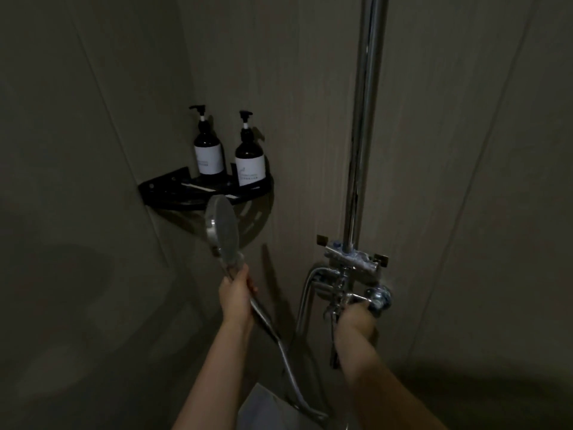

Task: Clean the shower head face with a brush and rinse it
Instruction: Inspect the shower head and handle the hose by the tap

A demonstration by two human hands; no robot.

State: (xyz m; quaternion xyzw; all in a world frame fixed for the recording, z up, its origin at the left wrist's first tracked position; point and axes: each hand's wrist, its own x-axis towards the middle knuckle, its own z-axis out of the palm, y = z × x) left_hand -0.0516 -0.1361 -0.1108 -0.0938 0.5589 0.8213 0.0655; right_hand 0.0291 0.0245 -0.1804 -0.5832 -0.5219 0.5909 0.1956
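Two hands: left hand (237,291) fingers grip shower head (224,229) handle, right hand (356,318) blurred at mixer tap (362,294), grip unclear

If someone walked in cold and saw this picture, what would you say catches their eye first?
Probably the shower head, held up mid-frame by its handle in the left hand, its hose trailing down. Next, the right hand at the chrome mixer valve beneath the tall shiny riser pipe. Behind, two dark pump bottles stand on a black corner shelf.
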